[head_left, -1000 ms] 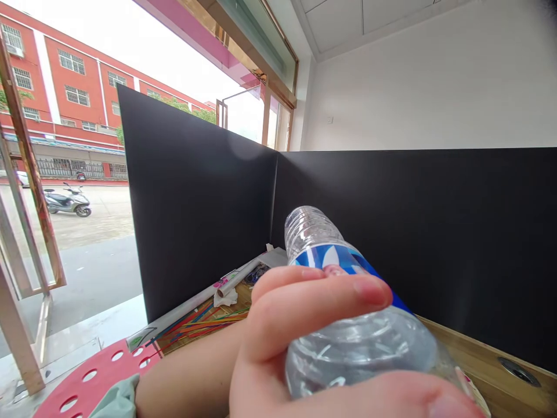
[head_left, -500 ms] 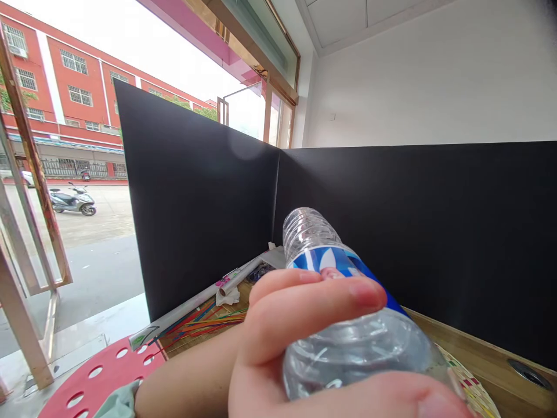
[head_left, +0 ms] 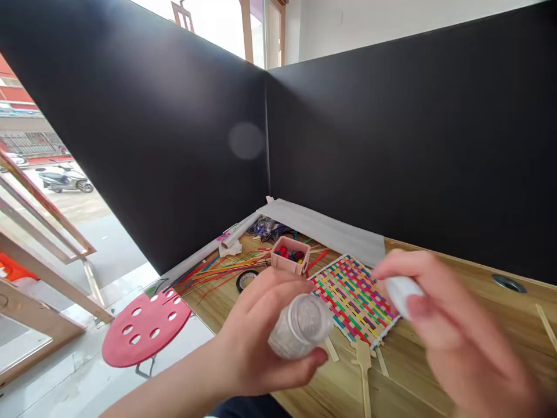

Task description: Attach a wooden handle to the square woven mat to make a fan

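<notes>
A clear plastic bottle (head_left: 300, 326) is in my left hand (head_left: 265, 331), its uncapped round mouth tilted up at me. The fingers wrap over its far side with the thumb below. My right hand (head_left: 452, 325), slightly blurred, pinches a white bottle cap (head_left: 402, 295) between thumb and fingers, apart from the bottle and to its right. Beyond both hands lies a woven mat of coloured strips (head_left: 354, 299) on the wooden table. A flat wooden stick with a broad end (head_left: 364, 363) rests at the mat's near edge.
Behind the bottle stand a pink basket (head_left: 290, 255) of small coloured items and a roll of tape (head_left: 246, 281). Loose coloured strips (head_left: 217, 271) spread leftward. Black panels (head_left: 391, 145) close off the back and left. A red stool (head_left: 145, 328) with holes is at the left.
My view has tilted down to the table. The bottle, earlier raised close to me, is now lower with its mouth toward me. My right hand has appeared with the cap.
</notes>
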{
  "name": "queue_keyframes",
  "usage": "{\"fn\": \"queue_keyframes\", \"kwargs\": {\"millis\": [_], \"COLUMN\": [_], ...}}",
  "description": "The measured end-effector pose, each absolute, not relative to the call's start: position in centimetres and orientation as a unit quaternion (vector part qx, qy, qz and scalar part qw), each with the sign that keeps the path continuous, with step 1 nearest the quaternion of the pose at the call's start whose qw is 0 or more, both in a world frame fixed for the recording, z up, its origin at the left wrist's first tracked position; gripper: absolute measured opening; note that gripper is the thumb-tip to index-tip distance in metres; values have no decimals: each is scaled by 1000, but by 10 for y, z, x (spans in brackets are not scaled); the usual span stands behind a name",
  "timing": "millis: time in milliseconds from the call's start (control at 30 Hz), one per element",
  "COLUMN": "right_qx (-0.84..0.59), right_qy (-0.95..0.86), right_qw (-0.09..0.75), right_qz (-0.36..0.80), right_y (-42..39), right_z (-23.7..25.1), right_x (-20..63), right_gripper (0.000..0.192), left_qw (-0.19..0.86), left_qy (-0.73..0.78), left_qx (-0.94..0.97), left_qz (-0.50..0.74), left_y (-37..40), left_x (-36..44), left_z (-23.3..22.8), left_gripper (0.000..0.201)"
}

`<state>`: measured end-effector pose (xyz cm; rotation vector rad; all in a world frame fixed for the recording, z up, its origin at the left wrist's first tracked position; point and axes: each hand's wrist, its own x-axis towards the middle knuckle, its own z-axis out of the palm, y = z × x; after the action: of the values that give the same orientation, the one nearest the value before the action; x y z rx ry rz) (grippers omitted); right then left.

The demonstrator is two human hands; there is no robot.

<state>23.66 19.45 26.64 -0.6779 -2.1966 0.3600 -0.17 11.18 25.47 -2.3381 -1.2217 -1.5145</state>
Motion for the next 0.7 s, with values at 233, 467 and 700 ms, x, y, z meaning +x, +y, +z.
{"fn": "queue_keyframes", "kwargs": {"millis": [233,467,700], "right_qx": [-160,-105,-374], "right_qy": [-918,-931,-900], "right_qw": [214,179,218], "right_qz": [294,301,57], "right_y": [190,205,184], "right_z": [276,265,238], "right_x": [171,168,128], "right_gripper": [30,12,37], "left_qw": [-141,-183,-7], "left_qy": [-520,-548,-601], "left_qx": [-754,-747,-739], "left_qz": [-377,-328,-306], "left_y": [110,110,119], "left_x": [-22,-26,-10], "left_z": [216,214,197], "left_gripper": [51,43,23]}}
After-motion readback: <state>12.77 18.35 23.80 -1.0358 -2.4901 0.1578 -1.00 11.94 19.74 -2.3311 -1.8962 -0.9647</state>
